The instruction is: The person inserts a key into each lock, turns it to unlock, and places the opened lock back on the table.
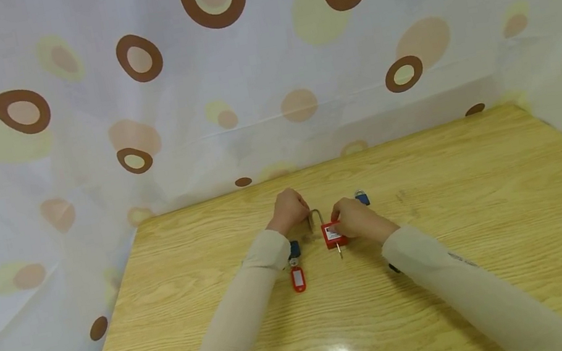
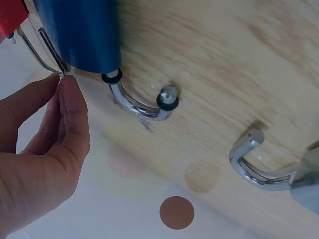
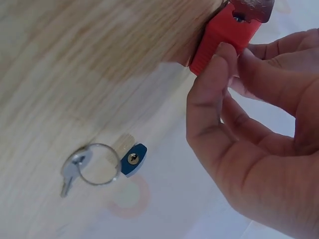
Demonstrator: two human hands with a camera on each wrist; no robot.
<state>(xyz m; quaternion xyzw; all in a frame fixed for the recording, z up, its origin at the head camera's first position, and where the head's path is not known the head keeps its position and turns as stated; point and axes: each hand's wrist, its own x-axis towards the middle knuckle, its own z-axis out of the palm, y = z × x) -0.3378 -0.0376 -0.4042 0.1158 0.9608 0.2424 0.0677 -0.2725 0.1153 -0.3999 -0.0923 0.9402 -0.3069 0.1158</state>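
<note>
A red padlock (image 1: 335, 242) with a white label stands over the table, its shackle (image 2: 31, 49) pulled out with one leg free of the body. My left hand (image 1: 289, 208) pinches the bend of that shackle between thumb and fingertips. With thumb and fingers, my right hand (image 1: 361, 219) grips the sides of the red body. A key (image 1: 339, 251) sticks out of its keyhole end. Under my left wrist lies a blue padlock (image 2: 82, 32) with its shackle out. Beside it is a red key tag (image 1: 298, 280).
Behind my right hand lies another blue padlock (image 1: 361, 197); a key on a ring (image 3: 72, 169) is near it in the right wrist view. A grey-bodied lock (image 2: 307, 186) shows at the left wrist view's edge. A patterned sheet (image 1: 269, 108) hangs behind the wooden table (image 1: 488, 195).
</note>
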